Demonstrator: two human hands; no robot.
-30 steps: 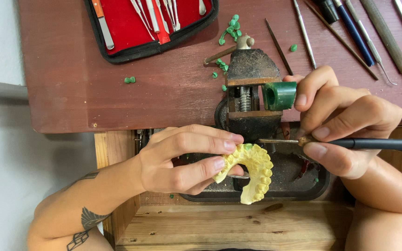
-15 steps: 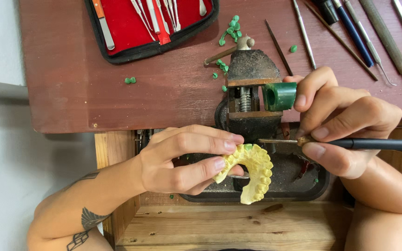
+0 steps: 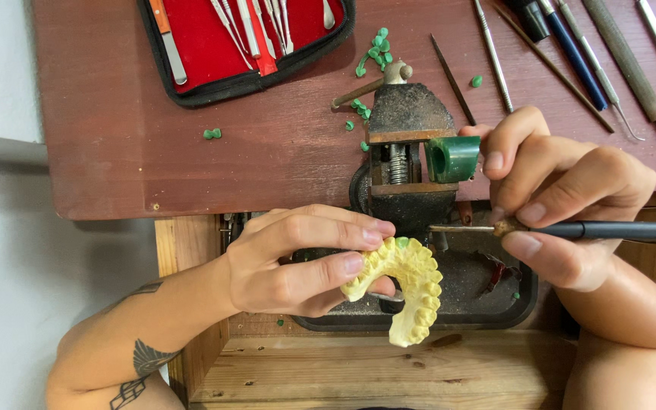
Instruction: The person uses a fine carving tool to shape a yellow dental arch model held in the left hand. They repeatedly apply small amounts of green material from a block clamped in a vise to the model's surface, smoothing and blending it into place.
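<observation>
Nothing had shifted since the earlier frame. The left hand (image 3: 298,262) pinched a chalky yellow horseshoe-shaped dental cast (image 3: 404,285); at two o'clock, the right hand (image 3: 563,193) gripped a slim black-handled metal carving tool (image 3: 571,229) and a glossy green wax block (image 3: 453,158). Beyond stood a rusty iron vise (image 3: 408,144) on the scuffed reddish-brown wooden bench (image 3: 191,159).

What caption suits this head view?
Left hand holds a yellow teeth model; right hand holds a black-handled tool.
</observation>
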